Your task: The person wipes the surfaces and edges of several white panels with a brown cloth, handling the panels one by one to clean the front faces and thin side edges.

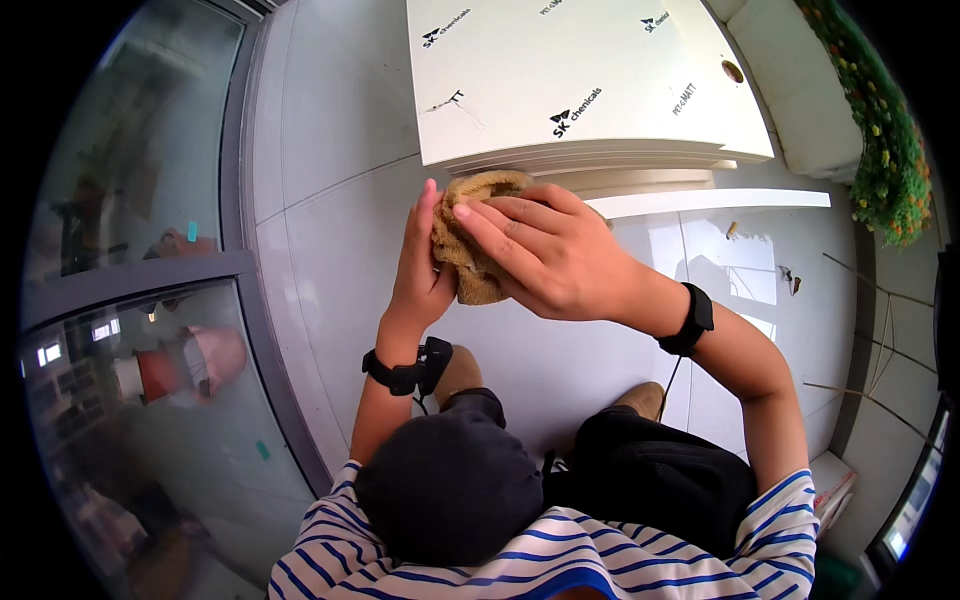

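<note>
A bunched brown terry cloth is held in the air in front of me, near the front edge of a stack of white panels. My left hand supports it from the left, thumb and palm against its side. Over the cloth's right side lies my right hand, its fingers bent across the folds and pressing in. Whether anything is wrapped inside cannot be told, since my fingers hide the middle. Black straps circle both wrists.
Left stands a glass door with a grey frame. A white strip lies by the panels. Small debris dots the tiled floor. Thin sticks lean at the right, below green foliage. My knees are bent beneath my arms.
</note>
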A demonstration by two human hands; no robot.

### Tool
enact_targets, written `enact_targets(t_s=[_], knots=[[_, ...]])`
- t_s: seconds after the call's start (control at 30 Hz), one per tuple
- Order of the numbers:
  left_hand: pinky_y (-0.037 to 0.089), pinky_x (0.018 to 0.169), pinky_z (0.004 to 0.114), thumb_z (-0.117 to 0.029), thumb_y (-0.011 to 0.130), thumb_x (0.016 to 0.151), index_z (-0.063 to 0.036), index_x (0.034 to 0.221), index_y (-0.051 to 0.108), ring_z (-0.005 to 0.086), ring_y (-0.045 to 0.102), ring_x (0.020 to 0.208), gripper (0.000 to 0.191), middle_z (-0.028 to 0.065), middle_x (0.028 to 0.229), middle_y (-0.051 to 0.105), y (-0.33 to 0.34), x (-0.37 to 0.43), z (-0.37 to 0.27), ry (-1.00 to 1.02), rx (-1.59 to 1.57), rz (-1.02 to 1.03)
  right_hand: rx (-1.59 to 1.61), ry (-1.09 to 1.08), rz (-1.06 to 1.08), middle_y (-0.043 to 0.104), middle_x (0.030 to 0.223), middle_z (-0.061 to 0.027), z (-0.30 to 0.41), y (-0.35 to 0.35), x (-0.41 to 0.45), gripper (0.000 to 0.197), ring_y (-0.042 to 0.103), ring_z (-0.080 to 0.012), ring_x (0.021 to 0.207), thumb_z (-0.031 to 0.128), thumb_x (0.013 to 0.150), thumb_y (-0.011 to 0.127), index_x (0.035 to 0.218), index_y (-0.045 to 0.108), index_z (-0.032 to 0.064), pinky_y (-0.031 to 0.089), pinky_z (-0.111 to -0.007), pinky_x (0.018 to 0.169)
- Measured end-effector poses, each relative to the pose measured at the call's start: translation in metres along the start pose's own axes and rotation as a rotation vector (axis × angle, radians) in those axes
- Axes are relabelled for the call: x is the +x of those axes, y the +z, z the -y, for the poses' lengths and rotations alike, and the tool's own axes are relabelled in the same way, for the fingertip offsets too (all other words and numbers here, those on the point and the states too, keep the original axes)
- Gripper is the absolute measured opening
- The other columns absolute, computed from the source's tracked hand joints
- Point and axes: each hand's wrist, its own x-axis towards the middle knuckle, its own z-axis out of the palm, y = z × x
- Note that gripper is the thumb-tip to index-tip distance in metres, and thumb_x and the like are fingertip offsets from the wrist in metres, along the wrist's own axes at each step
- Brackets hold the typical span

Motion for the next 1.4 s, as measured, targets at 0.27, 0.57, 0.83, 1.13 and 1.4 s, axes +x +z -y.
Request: enact_targets(t_s=[0.27, 0.57, 0.83, 1.13, 1.4], knots=[[0.036, 0.110, 0.036, -0.027, 0.064, 0.094, -0.0085, 0.148, 0.026, 0.0213, 0.041, 0.134, 0.069, 0.0099, 0.146, 0.040, -0.005, -0.026, 0.021, -0.113, -0.281, -0.071, 0.261, -0.031, 0.168, 0.054, 0.137, -0.0205, 0.015, -0.004, 0.028, 0.079, 0.059, -0.0340, 0.117, 0.028, 0.081, 0.067, 0.147, 0.034, -0.0016, 0.045, -0.045, 0.100], [0.043, 0.102, 0.037, -0.020, 0.048, 0.094, 0.0063, 0.109, 0.064, 0.0224, 0.056, 0.115, 0.034, 0.0163, 0.117, 0.063, -0.040, -0.049, 0.046, -0.412, -0.699, -0.034, -0.348, 0.269, 0.503, 0.065, 0.070, -0.0015, -0.035, -0.080, -0.048, 0.061, 0.065, -0.0191, 0.061, 0.055, 0.073, 0.072, 0.114, 0.065, 0.0094, 0.050, -0.030, 0.055], [0.051, 0.085, 0.036, -0.012, 0.045, 0.072, 0.0078, 0.091, 0.062, 0.0269, 0.062, 0.096, 0.032, 0.0194, 0.108, 0.063, -0.071, -0.035, 0.026, -0.342, -0.476, 0.089, -0.350, 0.195, 0.417, 0.054, 0.065, -0.0009, -0.025, -0.080, -0.073, 0.042, 0.060, -0.0199, 0.060, 0.048, 0.077, 0.067, 0.082, 0.050, 0.0109, 0.047, -0.031, 0.052], [0.047, 0.074, 0.023, -0.002, 0.041, 0.058, -0.0039, 0.148, 0.034, 0.0130, 0.061, 0.082, 0.090, 0.0201, 0.137, 0.055, -0.001, -0.015, -0.036, -0.241, -0.454, 0.333, -0.306, 0.186, 0.389, 0.061, 0.073, -0.0005, -0.033, -0.081, -0.067, 0.039, 0.061, -0.0204, 0.063, 0.045, 0.080, 0.067, 0.098, 0.057, 0.0114, 0.049, -0.031, 0.056], [0.039, 0.103, 0.033, 0.006, 0.040, 0.063, -0.0019, 0.139, 0.040, 0.0228, 0.055, 0.118, 0.076, 0.0216, 0.138, 0.054, 0.006, -0.020, -0.036, -0.314, -0.340, 0.148, -0.371, 0.245, 0.287, 0.068, 0.073, -0.0009, -0.057, -0.111, -0.094, 0.038, 0.065, -0.0191, 0.064, 0.046, 0.074, 0.079, 0.092, 0.070, 0.0130, 0.050, -0.030, 0.057]])
